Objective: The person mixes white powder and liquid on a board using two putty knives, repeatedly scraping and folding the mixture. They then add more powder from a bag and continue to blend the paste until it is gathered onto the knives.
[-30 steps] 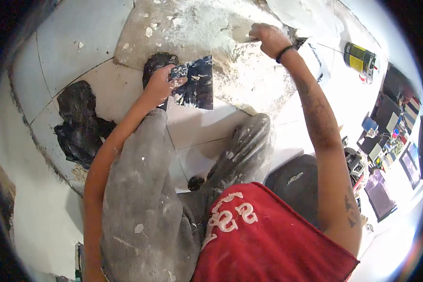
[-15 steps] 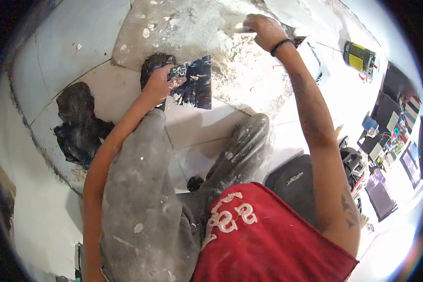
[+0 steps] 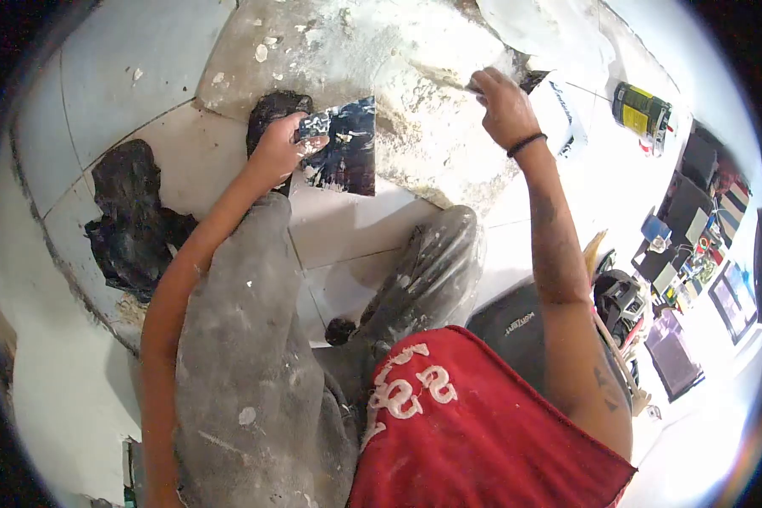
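My left hand [image 3: 278, 154] is wrapped round the near end of a wide dark putty spreader [image 3: 352, 146], its blade smeared with whitish paste. The blade points to the right, above the white floor tiles. Further off, my right hand [image 3: 508, 112], with a black band at the wrist, has its fingers curled together above a paste-smeared sheet [image 3: 347, 55]. What those fingers hold, if anything, is too small to make out. Pale patches and white spots cover the sheet.
Crumpled black plastic [image 3: 131, 220] lies on the left tiles. A black and yellow can [image 3: 641, 110] rests at the upper right. By my right arm are a black case [image 3: 512, 326] and a power tool [image 3: 622, 300]. Assorted items [image 3: 694, 262] clutter the far right.
My right hand has come toward me and a little to the right, its fingers still curled. The left hand keeps its hold on the spreader; the whole view has shifted slightly.
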The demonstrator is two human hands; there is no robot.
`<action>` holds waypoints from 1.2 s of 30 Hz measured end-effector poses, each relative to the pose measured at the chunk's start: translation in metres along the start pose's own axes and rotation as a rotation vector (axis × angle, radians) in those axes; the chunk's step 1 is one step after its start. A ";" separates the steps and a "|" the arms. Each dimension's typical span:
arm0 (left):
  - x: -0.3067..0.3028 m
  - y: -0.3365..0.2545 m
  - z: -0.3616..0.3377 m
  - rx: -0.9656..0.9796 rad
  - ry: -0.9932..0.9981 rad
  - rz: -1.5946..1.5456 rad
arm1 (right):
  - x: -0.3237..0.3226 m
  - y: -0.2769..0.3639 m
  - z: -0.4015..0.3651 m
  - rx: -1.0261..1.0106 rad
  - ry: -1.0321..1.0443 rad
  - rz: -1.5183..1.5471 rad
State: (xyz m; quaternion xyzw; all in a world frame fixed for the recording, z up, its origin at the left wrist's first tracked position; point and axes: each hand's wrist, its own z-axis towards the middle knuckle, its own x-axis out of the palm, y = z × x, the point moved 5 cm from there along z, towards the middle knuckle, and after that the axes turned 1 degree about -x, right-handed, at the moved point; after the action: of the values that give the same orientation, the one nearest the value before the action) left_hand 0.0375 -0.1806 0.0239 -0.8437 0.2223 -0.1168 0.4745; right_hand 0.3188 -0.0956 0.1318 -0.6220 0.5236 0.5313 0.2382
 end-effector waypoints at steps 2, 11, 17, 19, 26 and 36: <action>0.001 0.009 0.002 0.001 0.012 -0.143 | 0.015 0.000 -0.012 0.059 0.033 -0.001; 0.001 -0.010 -0.004 0.025 -0.044 -0.046 | 0.026 -0.015 0.027 0.036 -0.058 -0.043; 0.001 -0.004 -0.005 -0.020 -0.034 -0.081 | 0.022 -0.012 0.019 0.035 -0.092 0.002; 0.002 0.001 -0.001 -0.014 -0.014 -0.080 | 0.010 -0.002 0.008 0.079 -0.120 0.003; 0.006 0.010 0.004 0.031 -0.024 -0.207 | 0.020 0.018 -0.045 0.137 -0.089 -0.084; 0.004 0.007 0.000 0.011 -0.031 -0.210 | 0.044 0.027 -0.083 0.280 -0.090 0.137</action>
State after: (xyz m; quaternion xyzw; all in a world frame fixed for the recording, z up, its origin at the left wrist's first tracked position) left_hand 0.0395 -0.1859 0.0175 -0.8615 0.1247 -0.1540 0.4675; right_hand 0.3235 -0.1936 0.1252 -0.5211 0.6225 0.4955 0.3090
